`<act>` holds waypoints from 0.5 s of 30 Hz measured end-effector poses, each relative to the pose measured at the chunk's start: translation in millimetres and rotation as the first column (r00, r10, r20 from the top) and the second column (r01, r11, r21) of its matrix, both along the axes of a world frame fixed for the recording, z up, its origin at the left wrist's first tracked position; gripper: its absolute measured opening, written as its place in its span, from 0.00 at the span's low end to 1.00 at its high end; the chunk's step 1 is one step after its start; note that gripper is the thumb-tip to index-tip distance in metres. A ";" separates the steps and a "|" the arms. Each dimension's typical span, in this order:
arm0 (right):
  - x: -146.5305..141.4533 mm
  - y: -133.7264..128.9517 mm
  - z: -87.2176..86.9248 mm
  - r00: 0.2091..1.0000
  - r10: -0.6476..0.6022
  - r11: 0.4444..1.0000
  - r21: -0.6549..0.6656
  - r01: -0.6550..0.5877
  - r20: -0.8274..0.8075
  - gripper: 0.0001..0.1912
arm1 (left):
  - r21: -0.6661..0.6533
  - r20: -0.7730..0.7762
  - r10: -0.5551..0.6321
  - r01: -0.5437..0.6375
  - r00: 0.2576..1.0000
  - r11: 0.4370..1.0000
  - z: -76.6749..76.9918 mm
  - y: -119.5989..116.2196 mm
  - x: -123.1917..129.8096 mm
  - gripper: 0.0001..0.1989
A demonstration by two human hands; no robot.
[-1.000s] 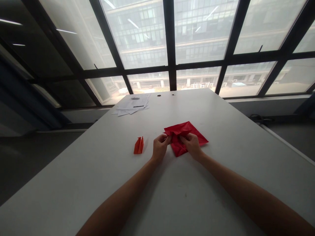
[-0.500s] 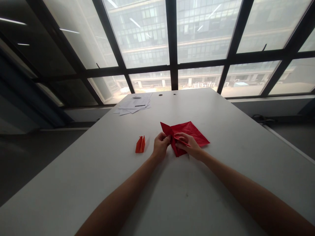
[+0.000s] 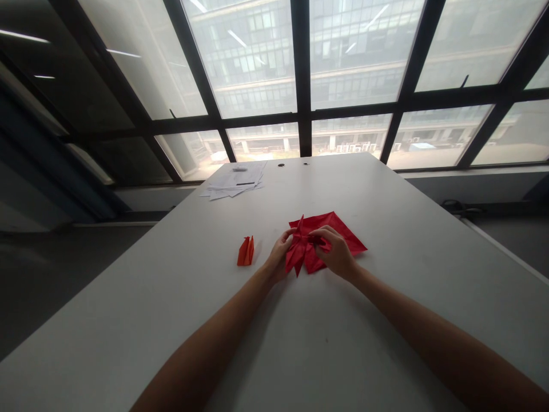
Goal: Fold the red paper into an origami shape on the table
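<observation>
Between my two hands is a folded red paper piece (image 3: pixel 295 256) with several pointed flaps spread out. My left hand (image 3: pixel 278 256) grips its left side, the fingers partly behind the paper. From the right, my right hand (image 3: pixel 335 250) pinches part of the same piece with bent fingers. A larger flat red paper sheet (image 3: pixel 343 226) with crease lines lies on the table beneath and behind the folded piece. To the left of my left hand stands a small orange-red folded paper figure (image 3: pixel 246 252), touched by neither hand.
A white table (image 3: pixel 274 355) stretches toward the windows. Loose printed papers (image 3: pixel 231 183) lie at its far left, with a small pale object (image 3: pixel 239 169) on top. Two small dark round spots (image 3: pixel 281 165) sit near the far edge. Dark cables (image 3: pixel 458 207) are beyond the right edge.
The folded red paper piece has turned and opened, its pointed flaps now fanning up and down. My left hand has shifted its hold to the side of it; my right hand has curled in.
</observation>
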State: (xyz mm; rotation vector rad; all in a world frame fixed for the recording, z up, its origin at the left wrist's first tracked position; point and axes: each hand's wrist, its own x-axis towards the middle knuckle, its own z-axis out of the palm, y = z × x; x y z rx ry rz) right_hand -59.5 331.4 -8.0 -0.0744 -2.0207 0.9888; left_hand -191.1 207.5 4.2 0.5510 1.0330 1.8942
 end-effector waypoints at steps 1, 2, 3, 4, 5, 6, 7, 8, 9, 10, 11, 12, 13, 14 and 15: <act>0.9 1.0 1.0 0.998 -0.059 0.997 0.053 0.059 -0.006 0.16 | -0.001 0.004 -0.010 0.010 1.000 1.000 1.0 0.3 1.5 0.25; 1.5 2.2 1.5 0.993 -0.115 0.989 0.095 0.116 -0.014 0.15 | -0.005 0.007 -0.021 0.022 1.000 1.000 1.5 1.0 2.9 0.25; 1.7 3.3 1.6 0.986 -0.164 0.978 0.127 0.166 -0.025 0.14 | -0.011 0.010 -0.031 0.031 0.999 0.999 1.6 2.0 4.3 0.25; 1.8 4.3 1.4 0.979 -0.201 0.968 0.148 0.204 -0.040 0.13 | -0.018 0.012 -0.038 0.038 0.999 0.999 1.3 3.1 5.4 0.25; 1.8 5.1 1.0 0.973 -0.226 0.960 0.157 0.232 -0.054 0.12 | -0.024 0.013 -0.047 0.047 0.999 0.999 0.6 4.2 6.4 0.24; 1.9 5.6 0.7 0.967 -0.245 0.954 0.158 0.253 -0.068 0.10 | -0.029 0.013 -0.060 0.060 0.998 0.998 -0.2 5.2 7.1 0.23; 2.1 5.9 0.6 0.962 -0.261 0.950 0.157 0.271 -0.079 0.09 | -0.035 0.012 -0.073 0.073 0.997 0.997 -1.1 5.8 7.6 0.22; 2.4 5.9 0.7 0.956 -0.279 0.945 0.155 0.290 -0.086 0.08 | -0.043 0.009 -0.085 0.086 0.996 0.995 -1.9 6.1 7.9 0.21; 2.9 5.6 1.2 0.949 -0.301 0.938 0.150 0.312 -0.090 0.07 | -0.052 0.003 -0.100 0.100 0.995 0.994 -2.5 5.9 8.2 0.21; 3.5 5.0 2.1 0.941 -0.325 0.931 0.142 0.336 -0.091 0.07 | -0.059 -0.008 -0.119 0.118 0.993 0.991 -2.8 5.5 8.4 0.21; 4.1 4.2 3.2 0.932 -0.349 0.924 0.130 0.359 -0.092 0.07 | -0.063 -0.024 -0.142 0.140 0.990 0.988 -2.8 4.8 8.7 0.22; 4.6 3.3 4.6 0.924 -0.370 0.919 0.112 0.379 -0.094 0.07 | -0.063 -0.047 -0.168 0.165 0.985 0.984 -2.6 4.2 8.9 0.23; 4.9 2.3 5.9 0.918 -0.385 0.915 0.087 0.393 -0.100 0.06 | -0.061 -0.075 -0.195 0.191 0.978 0.980 -2.4 3.7 9.1 0.24; 4.8 1.5 7.0 0.912 -0.395 0.914 0.051 0.402 -0.113 0.06 | -0.054 -0.105 -0.205 0.200 0.973 0.978 -2.4 3.6 9.3 0.25; 4.3 0.8 7.6 0.908 -0.400 0.915 0.003 0.403 -0.126 0.08 | -0.044 -0.134 -0.191 0.187 0.972 0.981 -2.6 3.9 9.4 0.25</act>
